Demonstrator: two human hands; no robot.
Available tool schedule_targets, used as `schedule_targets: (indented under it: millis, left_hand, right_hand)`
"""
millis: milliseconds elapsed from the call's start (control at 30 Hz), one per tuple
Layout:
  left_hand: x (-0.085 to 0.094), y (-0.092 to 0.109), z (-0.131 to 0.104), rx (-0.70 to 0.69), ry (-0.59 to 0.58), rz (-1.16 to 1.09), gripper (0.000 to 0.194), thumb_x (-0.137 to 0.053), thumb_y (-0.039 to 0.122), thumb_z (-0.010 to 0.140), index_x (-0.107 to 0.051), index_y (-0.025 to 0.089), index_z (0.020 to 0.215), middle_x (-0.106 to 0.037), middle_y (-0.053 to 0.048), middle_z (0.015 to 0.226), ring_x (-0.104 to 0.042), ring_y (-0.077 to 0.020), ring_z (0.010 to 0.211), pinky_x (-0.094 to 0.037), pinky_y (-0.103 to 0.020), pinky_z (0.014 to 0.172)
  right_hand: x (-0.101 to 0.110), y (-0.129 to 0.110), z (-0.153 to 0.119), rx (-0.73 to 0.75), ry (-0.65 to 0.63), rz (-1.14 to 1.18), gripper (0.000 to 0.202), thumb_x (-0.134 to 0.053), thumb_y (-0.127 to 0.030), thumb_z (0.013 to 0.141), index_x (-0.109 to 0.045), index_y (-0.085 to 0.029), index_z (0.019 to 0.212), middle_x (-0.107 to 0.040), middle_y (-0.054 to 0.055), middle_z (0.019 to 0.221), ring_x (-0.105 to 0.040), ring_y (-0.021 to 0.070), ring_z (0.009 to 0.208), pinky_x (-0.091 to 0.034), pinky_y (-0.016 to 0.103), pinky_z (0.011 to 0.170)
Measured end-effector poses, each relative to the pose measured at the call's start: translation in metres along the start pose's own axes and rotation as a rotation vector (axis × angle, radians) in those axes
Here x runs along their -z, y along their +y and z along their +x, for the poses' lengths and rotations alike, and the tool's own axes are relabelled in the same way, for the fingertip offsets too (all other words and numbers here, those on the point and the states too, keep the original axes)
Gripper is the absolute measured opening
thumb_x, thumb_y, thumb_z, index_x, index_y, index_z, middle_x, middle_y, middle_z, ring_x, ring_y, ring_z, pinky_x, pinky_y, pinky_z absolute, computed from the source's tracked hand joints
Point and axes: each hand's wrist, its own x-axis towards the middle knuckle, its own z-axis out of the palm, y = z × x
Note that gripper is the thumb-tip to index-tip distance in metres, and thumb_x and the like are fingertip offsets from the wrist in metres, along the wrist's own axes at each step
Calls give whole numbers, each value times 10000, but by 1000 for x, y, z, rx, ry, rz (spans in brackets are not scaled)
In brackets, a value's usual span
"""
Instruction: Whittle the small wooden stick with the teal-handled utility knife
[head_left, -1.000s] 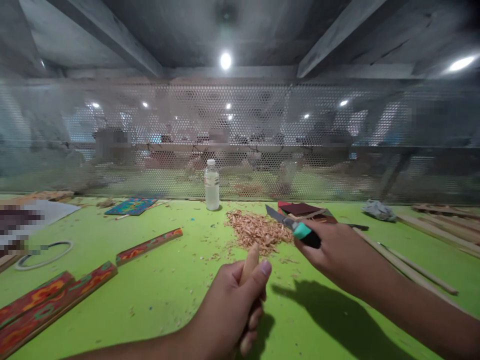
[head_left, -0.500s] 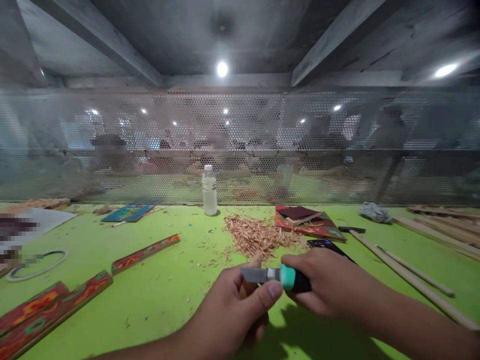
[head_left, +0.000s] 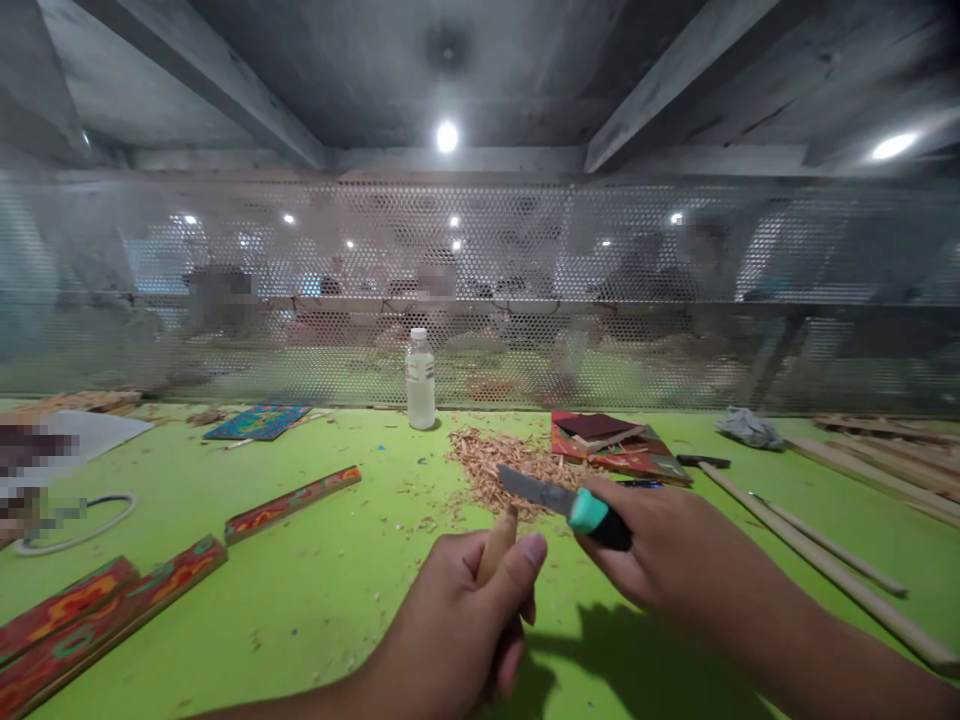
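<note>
Two hands work over a bright green tabletop (head_left: 322, 620), apart from each other: the left hand (head_left: 469, 610) is closed round a wooden stick (head_left: 495, 552), its tip pointing to the far side, and the right hand (head_left: 649, 545) is wrapped round the handle of a knife (head_left: 536, 490), the blade near that tip. Beyond them lies a heap of shavings (head_left: 484, 465), with loose bits scattered over the green. Painted strips (head_left: 296, 502) lie on the left, pale rods (head_left: 832, 565) on the right. A bottle (head_left: 421, 392) stands upright at the far side, before a perforated screen (head_left: 480, 265); above, a grey ceiling (head_left: 360, 70) with beams and a glowing lamp (head_left: 447, 137)
</note>
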Motion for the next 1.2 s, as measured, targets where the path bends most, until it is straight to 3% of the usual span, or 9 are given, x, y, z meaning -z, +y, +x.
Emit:
schedule_targets:
  millis: [67, 167, 267, 400, 600, 933, 1067, 1200]
  left_hand:
    - [0, 0, 0, 1, -6, -31, 480, -568, 632, 955, -488, 235, 697, -382, 102, 401, -291, -72, 339, -229, -219, 381]
    - [0, 3, -2, -10, -41, -76, 457, -682, 638, 875, -480, 243, 766, -342, 132, 455, -265, -68, 366, -245, -228, 416]
    - [-1, 7, -6, -6, -65, -54, 427, -697, 626, 870, -539, 231, 837, -336, 136, 461, -262, -74, 390, -261, -240, 466]
    - [-2, 10, -6, -36, -55, -27, 439, -655, 642, 890, -546, 230, 785, -306, 129, 439, -296, -90, 408, -276, -260, 494]
    - [-1, 3, -1, -57, -64, -47, 474, -645, 641, 897, -454, 246, 720, -279, 143, 438, -220, -67, 363, -196, -243, 396]
    - [-5, 6, 2, 15, 0, -89, 624, -589, 787, 842, -406, 243, 598, -298, 113, 416, -233, -61, 338, -188, -237, 372]
    - [-2, 2, -1, -4, 6, -61, 540, -592, 720, 893, -415, 250, 695, -311, 117, 477, -247, -73, 390, -220, -240, 421]
    - [-2, 3, -5, -43, -2, 26, 495, -614, 683, 902, -442, 244, 751, -338, 106, 553, -312, -86, 454, -272, -249, 478]
  right_hand:
    - [4, 3, 3, 14, -28, 30, 155, -472, -311, 873, -571, -239, 777, -711, 73, 675, -637, 255, 576, -295, 318, 546]
    - [7, 1, 4, 52, -178, 75, 102, -527, -277, 818, -579, -236, 740, -680, 53, 629, -579, 205, 521, -269, 299, 523]
    - [6, -6, 1, 74, -277, 71, 49, -576, -252, 763, -589, -235, 719, -686, 53, 625, -613, 212, 543, -238, 296, 517]
    - [5, -15, -4, 66, -270, 29, 38, -576, -238, 773, -609, -240, 755, -729, 62, 678, -681, 259, 603, -229, 302, 524]
    - [1, -22, -11, 2, -234, -118, 78, -570, -183, 780, -607, -247, 805, -745, 64, 700, -727, 332, 623, -164, 314, 524]
    - [7, -21, -6, -97, -181, -99, 78, -534, -233, 856, -606, -254, 835, -760, 76, 729, -734, 349, 641, -226, 326, 534]
    - [13, -9, 0, -63, -100, -48, 118, -514, -272, 871, -591, -242, 787, -739, 93, 704, -686, 292, 595, -287, 325, 536]
    - [15, -8, 0, 6, -226, 62, 107, -573, -221, 791, -584, -239, 686, -673, 38, 575, -584, 198, 474, -243, 292, 476]
